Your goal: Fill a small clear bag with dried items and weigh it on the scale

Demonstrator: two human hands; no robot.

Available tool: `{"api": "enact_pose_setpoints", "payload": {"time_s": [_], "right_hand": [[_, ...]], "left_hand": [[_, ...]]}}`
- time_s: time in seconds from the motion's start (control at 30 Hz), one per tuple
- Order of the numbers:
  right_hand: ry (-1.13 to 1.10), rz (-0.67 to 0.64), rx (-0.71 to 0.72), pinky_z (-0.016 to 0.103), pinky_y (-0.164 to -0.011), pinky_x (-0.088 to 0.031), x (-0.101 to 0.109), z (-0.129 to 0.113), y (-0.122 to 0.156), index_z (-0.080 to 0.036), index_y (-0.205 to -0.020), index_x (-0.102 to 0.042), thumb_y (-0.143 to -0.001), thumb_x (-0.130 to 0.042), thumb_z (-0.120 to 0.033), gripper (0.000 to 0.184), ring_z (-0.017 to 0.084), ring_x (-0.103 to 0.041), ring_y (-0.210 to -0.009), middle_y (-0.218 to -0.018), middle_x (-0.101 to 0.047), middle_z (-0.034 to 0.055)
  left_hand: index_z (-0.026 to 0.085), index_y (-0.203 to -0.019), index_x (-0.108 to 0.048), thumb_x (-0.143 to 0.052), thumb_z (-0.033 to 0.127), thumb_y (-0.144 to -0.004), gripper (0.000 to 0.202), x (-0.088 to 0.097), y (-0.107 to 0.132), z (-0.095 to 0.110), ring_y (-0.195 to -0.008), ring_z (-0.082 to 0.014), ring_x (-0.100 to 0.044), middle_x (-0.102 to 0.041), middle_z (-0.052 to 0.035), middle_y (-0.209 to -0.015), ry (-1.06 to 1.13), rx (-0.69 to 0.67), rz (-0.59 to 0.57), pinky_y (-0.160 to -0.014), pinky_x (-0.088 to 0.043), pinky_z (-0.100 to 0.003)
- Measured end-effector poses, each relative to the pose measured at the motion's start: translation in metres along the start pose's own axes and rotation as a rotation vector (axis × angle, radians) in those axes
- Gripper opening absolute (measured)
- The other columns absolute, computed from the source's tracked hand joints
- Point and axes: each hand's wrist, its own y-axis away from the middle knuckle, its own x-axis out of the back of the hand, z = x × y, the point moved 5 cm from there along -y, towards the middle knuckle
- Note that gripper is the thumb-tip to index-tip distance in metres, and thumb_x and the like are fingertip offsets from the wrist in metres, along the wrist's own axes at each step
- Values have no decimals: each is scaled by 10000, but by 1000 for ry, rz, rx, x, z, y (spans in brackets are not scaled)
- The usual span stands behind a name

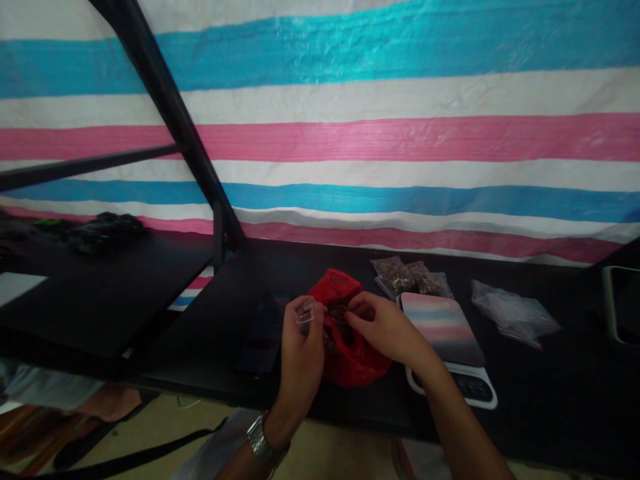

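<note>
A red plastic bag [357, 370] stands open on the black table, with small dark brown pieces [340, 319] showing inside. My left hand [303, 343] is closed on a small clear plastic bag [304, 312] at the red bag's left rim. Over the opening, the fingers of my right hand [387, 327] are pinched together among the brown pieces; what they hold is too small to make out. Just right of that hand lies a digital scale [443, 327] with a shiny plate, partly covered by my right forearm.
Behind the scale lie several filled clear packets [395, 275]. Flat clear zip bags [515, 310] are farther right. A dark phone-like slab [260, 333] rests left of my hands. A black metal frame [185, 133] rises at the left, before a striped sheet [400, 140].
</note>
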Motion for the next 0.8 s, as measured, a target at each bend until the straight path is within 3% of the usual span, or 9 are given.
{"api": "enact_pose_setpoints", "payload": {"time_s": [0.17, 0.27, 0.33, 0.5, 0.6, 0.7, 0.8], "right_hand": [[-141, 9, -11, 299, -707, -546, 8, 0, -3, -206, -941, -723, -886, -679, -355, 165, 194, -750, -792, -842, -794, 23], [-207, 68, -2, 318, -741, -558, 21, -6, -2, -204, -953, -715, -869, -690, -408, 222, 205, -751, -817, -862, -795, 34], [-240, 119, 19, 329, -750, -560, 31, -13, 0, -207, -975, -711, -865, -696, -441, 259, 213, -749, -826, -884, -797, 44], [-145, 323, 120, 366, -809, -558, 52, -40, 13, -225, -990, -717, -877, -709, -428, 232, 232, -732, -867, -939, -799, 59], [26, 343, 222, 413, -914, -556, 49, -58, 20, -250, -1019, -730, -891, -683, -294, 143, 255, -724, -973, -1034, -798, 55], [197, 323, 332, 482, -1058, -506, 41, -68, 24, -275, -1119, -728, -890, -677, -180, 254, 286, -701, -1136, -1177, -787, 55], [279, 301, 377, 495, -1075, -498, 34, -71, 24, -276, -1188, -709, -914, -666, -132, 312, 288, -696, -1154, -1227, -778, 55]], "left_hand": [[225, -1123, -601, -694, 499, -954, 335, -3, -3, 8, -944, -217, -701, -700, -58, -1031, -175, -231, 68, -854, -573, -359], [243, -1106, -636, -709, 422, -938, 257, -5, -2, 16, -961, -255, -684, -712, -53, -1008, -379, -355, 116, -983, -507, -461], [251, -1093, -653, -701, 381, -935, 211, -9, -1, 18, -947, -270, -663, -714, -49, -976, -458, -389, 113, -985, -479, -482], [246, -1134, -671, -679, 314, -939, 207, -28, -3, 15, -977, -282, -621, -712, -62, -981, -444, -346, -17, -852, -503, -401], [245, -1111, -675, -689, 290, -925, 192, -37, -4, 14, -965, -275, -627, -719, -62, -1009, -430, -341, -62, -875, -499, -412], [248, -1142, -669, -688, 212, -878, 267, -40, -7, 12, -984, -274, -645, -723, -67, -1070, -416, -339, -69, -913, -499, -433], [245, -1210, -649, -681, 167, -840, 379, -39, -9, 7, -1050, -282, -645, -718, -77, -1132, -404, -325, -54, -941, -510, -439]]}}
